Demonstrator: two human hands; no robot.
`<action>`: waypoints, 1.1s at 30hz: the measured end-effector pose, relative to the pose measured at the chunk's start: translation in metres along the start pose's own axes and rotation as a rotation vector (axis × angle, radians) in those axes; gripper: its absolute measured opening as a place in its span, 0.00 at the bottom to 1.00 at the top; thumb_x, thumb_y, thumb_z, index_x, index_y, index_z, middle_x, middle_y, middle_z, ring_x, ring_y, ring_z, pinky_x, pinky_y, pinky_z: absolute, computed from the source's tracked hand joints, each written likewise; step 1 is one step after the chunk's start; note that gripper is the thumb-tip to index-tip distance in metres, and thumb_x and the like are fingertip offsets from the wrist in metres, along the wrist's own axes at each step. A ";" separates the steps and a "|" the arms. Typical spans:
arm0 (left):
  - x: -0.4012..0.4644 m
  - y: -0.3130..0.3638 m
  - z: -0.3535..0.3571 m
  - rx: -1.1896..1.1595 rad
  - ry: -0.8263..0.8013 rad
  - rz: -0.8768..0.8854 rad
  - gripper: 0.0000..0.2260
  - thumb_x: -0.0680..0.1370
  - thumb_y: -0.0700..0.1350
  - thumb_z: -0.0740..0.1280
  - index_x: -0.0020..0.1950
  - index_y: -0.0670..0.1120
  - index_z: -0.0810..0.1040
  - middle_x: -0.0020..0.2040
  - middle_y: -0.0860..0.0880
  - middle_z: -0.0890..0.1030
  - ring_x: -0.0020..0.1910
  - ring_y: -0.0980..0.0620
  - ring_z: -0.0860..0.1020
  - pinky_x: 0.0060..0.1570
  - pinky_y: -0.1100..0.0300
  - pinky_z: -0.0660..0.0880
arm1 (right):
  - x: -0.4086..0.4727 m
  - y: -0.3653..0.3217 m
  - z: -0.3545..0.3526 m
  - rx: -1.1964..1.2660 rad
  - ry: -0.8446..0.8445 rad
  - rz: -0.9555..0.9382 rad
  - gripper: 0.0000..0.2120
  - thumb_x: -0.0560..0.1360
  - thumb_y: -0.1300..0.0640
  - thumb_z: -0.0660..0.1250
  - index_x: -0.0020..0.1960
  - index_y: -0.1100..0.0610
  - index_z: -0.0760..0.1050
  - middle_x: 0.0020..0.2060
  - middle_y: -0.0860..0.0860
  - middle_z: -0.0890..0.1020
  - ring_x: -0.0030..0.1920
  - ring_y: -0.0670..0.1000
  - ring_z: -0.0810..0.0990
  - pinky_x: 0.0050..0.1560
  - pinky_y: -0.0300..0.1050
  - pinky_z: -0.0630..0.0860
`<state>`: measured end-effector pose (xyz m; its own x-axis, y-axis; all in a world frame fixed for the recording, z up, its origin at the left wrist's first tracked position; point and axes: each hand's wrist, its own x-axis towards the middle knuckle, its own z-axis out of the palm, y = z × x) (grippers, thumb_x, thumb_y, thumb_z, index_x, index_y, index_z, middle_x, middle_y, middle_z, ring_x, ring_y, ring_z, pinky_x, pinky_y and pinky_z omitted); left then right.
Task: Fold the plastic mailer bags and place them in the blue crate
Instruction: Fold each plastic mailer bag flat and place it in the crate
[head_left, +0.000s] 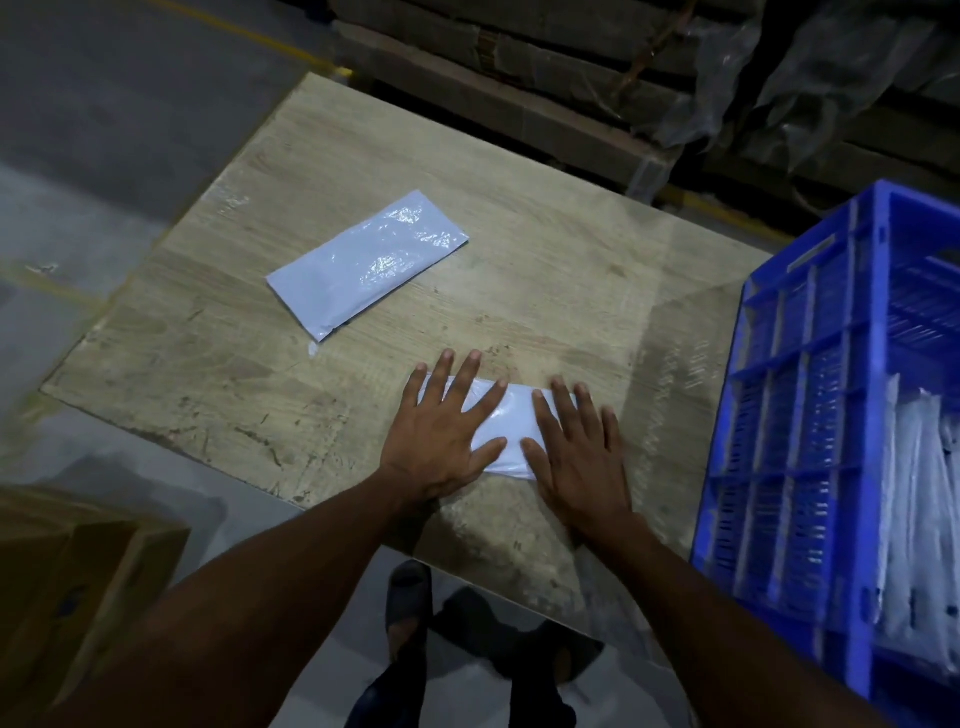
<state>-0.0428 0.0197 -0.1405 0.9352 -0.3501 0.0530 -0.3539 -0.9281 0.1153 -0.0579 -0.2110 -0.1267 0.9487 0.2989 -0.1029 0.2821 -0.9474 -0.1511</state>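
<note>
A person's left hand (441, 431) and right hand (579, 452) lie flat, fingers straight and spread, on a folded white mailer (506, 423) near the front edge of a wood-grain counter (545, 291). Both palms press down on the bag; neither hand grips it. The left hand covers the mailer's left end, the right hand its right end, and a strip of white plastic shows between the two thumbs.

A second mailer (366, 262) lies flat and by itself farther back on the counter, to the left, well apart from the hands. It sits at an angle, and its glossy surface catches the light.

The blue crate (810, 415) stands at the counter's right side, its slotted wall facing the hands. Pale bags (924, 514) stand on edge inside it, near the front right.

Below the counter's front edge the person's feet (410, 603) in dark footwear are seen on a grey floor (104, 130). A brown cardboard box (67, 587) sits at lower left. Stacked flattened cardboard (519, 78) and loose clear plastic sheeting (779, 83) fill the dim background beyond the counter, and yellow lines (260, 39) mark the floor.
</note>
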 end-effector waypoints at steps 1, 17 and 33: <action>0.000 0.000 0.001 -0.004 0.004 0.003 0.32 0.82 0.67 0.53 0.83 0.55 0.61 0.84 0.42 0.55 0.83 0.36 0.53 0.77 0.34 0.53 | 0.001 -0.002 0.000 -0.003 0.002 0.006 0.30 0.84 0.38 0.44 0.83 0.49 0.50 0.82 0.50 0.49 0.82 0.54 0.45 0.78 0.61 0.50; -0.041 -0.015 -0.012 0.006 -0.024 -0.115 0.28 0.84 0.57 0.54 0.84 0.48 0.59 0.85 0.46 0.54 0.83 0.38 0.53 0.77 0.38 0.57 | 0.009 -0.011 -0.018 -0.069 -0.138 0.027 0.32 0.82 0.38 0.41 0.82 0.48 0.41 0.81 0.50 0.38 0.80 0.57 0.35 0.75 0.72 0.41; -0.035 -0.018 -0.010 0.000 -0.070 -0.120 0.29 0.85 0.59 0.49 0.85 0.50 0.56 0.85 0.47 0.54 0.84 0.40 0.50 0.78 0.38 0.54 | 0.012 -0.016 -0.005 0.035 -0.062 -0.103 0.29 0.84 0.38 0.40 0.82 0.45 0.49 0.82 0.46 0.48 0.81 0.51 0.42 0.78 0.62 0.48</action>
<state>-0.0698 0.0496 -0.1347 0.9692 -0.2444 -0.0308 -0.2394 -0.9639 0.1166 -0.0505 -0.1932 -0.1203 0.9042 0.4017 -0.1451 0.3713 -0.9072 -0.1977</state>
